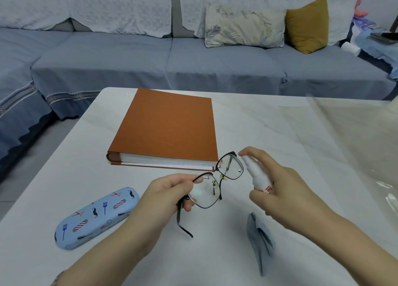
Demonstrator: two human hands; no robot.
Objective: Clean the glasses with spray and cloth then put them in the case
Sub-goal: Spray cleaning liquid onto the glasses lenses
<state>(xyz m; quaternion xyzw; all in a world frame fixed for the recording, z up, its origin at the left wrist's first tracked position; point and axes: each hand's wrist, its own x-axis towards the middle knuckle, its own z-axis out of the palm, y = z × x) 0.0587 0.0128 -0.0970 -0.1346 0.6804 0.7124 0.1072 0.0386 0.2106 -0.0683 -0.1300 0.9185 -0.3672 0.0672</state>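
Note:
My left hand pinches the black-framed glasses by the left rim and holds them above the white table, lenses turned toward the right. My right hand grips a small white spray bottle with red lettering; the index finger rests on its top and the nozzle sits right beside the far lens. A grey-blue cloth lies crumpled on the table below my right hand. The light blue glasses case, printed with moustaches and barber poles, lies shut at the lower left.
A thick brown album lies on the table just behind the glasses. Clear plastic sheeting covers the table's right part. A blue-covered sofa with a patterned cushion and a mustard cushion stands beyond the far edge.

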